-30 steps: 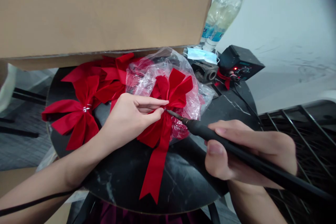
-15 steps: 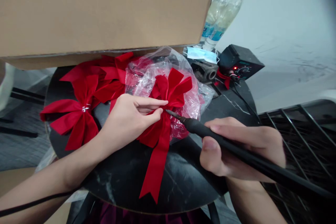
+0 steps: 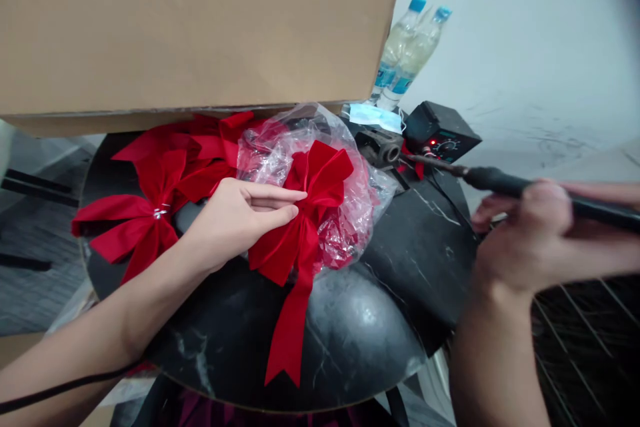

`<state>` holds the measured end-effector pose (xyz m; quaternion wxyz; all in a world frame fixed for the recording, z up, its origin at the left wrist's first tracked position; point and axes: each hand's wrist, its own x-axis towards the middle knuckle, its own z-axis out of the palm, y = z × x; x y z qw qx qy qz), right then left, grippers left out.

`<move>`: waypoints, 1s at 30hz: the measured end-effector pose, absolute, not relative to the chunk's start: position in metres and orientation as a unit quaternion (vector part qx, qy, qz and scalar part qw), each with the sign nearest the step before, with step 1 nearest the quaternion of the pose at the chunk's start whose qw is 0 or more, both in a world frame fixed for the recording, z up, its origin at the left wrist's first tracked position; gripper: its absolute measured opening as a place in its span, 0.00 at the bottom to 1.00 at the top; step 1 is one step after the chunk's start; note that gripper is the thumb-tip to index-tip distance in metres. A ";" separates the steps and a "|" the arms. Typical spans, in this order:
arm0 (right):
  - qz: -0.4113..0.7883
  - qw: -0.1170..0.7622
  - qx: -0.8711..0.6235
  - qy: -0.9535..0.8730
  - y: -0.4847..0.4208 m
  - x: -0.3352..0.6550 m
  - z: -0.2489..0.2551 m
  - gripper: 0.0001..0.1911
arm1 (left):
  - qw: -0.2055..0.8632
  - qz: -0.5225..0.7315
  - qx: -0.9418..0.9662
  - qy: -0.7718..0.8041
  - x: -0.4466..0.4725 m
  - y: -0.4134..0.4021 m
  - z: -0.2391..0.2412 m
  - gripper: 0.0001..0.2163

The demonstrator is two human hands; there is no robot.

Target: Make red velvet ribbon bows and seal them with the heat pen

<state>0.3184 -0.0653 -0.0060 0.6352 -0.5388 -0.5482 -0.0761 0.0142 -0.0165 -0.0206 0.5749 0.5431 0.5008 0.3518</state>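
My left hand (image 3: 235, 217) rests on the knot of a red velvet bow (image 3: 300, 240), thumb and fingers pinched together at its centre. The bow lies on a clear plastic bag (image 3: 320, 147) holding more bows, on a round black marble table (image 3: 360, 333). My right hand (image 3: 530, 237) is closed round the black handle of a soldering iron (image 3: 500, 180). The iron's metal tip points left toward the black soldering station (image 3: 440, 137) and its stand (image 3: 383, 143), well away from the bow.
More red bows (image 3: 150, 213) lie at the table's left. A large cardboard box (image 3: 200, 27) overhangs the back. Two water bottles (image 3: 405, 53) and a face mask (image 3: 375, 117) sit behind the station. A black wire rack (image 3: 585, 340) stands at the right.
My right hand has lifted the soldering iron off the bow's knot and swung it up and right toward the station. The left hand stays on the bow.
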 end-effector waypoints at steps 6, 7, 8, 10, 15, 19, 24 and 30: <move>-0.042 0.621 -0.594 -0.510 -0.015 0.353 -0.033 0.10 | 0.620 0.378 0.488 0.484 0.010 -0.017 -0.024 0.14; -0.034 0.617 -0.598 -0.510 -0.012 0.356 -0.038 0.10 | 0.625 0.382 0.485 0.478 0.010 -0.017 -0.024 0.13; -0.026 0.614 -0.599 -0.513 -0.009 0.357 -0.042 0.10 | 0.630 0.386 0.482 0.472 0.010 -0.018 -0.024 0.13; -0.007 0.604 -0.598 -0.526 -0.003 0.359 -0.048 0.09 | 0.641 0.391 0.476 0.458 0.010 -0.019 -0.025 0.14; 0.092 0.563 -0.596 -0.566 0.019 0.362 -0.059 0.13 | 0.660 0.391 0.468 0.439 0.011 -0.021 -0.024 0.14; 0.134 0.536 -0.598 -0.581 0.031 0.366 -0.068 0.17 | 0.652 0.400 0.479 0.431 0.011 -0.023 -0.020 0.13; 0.148 0.522 -0.611 -0.577 0.040 0.367 -0.072 0.19 | 0.644 0.392 0.495 0.431 0.012 -0.025 -0.018 0.12; 0.221 0.494 -0.655 -0.527 0.031 0.355 -0.063 0.19 | 0.640 0.372 0.517 0.430 0.012 -0.026 -0.014 0.13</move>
